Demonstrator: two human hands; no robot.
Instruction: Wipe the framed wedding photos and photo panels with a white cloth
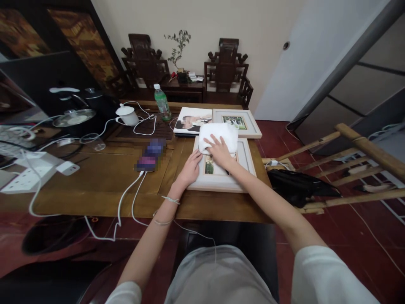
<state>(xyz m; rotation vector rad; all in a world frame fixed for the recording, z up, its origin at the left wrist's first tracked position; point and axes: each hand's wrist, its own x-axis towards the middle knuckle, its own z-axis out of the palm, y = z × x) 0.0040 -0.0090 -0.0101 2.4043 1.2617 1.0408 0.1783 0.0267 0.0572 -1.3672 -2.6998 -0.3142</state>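
A picture frame (247, 166) with a pale wooden border and a white mat lies flat near the table's front edge. Over its upper part sits a folded white cloth (218, 133), which hides much of the photo (209, 165) inside. My right hand (220, 153) is on the cloth, fingers bent over it and pressing it to the frame. At the frame's left edge my left hand (190, 169) grips the border, its fingertips close to the cloth. Just behind lie a second framed photo (253, 122) and a white-edged album-like piece with a printed photo (194, 120).
Left of the frame lies a phone (150, 156) on charging cables. Farther back stand a green-labelled bottle (162, 102), a white lidded cup (126, 115) and a black pot (76, 120). A power strip (31, 171) sits at far left. A bamboo chair (319, 169) adjoins the table's right side.
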